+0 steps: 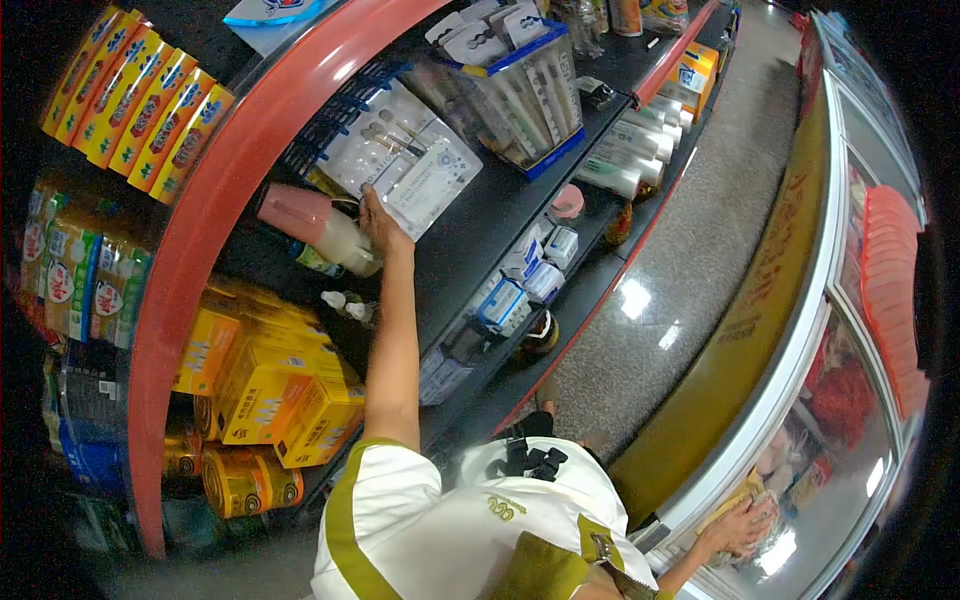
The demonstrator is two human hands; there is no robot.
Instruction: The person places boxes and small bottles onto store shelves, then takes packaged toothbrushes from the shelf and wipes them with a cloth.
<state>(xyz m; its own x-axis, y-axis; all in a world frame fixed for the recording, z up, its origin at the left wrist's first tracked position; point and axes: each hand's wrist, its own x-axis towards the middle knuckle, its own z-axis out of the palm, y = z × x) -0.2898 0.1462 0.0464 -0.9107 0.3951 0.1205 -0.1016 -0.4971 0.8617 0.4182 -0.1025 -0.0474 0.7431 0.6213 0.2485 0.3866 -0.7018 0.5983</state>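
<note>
- The white shirt (420, 540) with olive trim is showing a small green emblem, its lettering unreadable.
- The right hand (745, 527) is lying on a yellowish cloth (738, 498) at the glass top of the freezer (785, 390); I cannot tell whether it is spreading or gripping.
- Inside the freezer, red contents (840, 385) are showing through the glass.
- The left hand (385, 228) is touching the edge of a white packet (425, 165) on the shelf, fingers bending; I cannot tell whether they are pinching it. "OLATION" is showing on the packet, partly covered.
- One pink-topped container (315, 225) is lying just beside that hand.
- Three yellow boxes (265, 390) are bearing "AAA" marks; a round golden tin (235, 480) is sitting below them.
- Four small blue-and-white boxes (503, 303) are standing on a lower shelf.
- A clear, blue-rimmed bin (520, 120) is holding carded goods (480, 42).
- At least four white cylinders (610, 172) are lying farther along.
</note>
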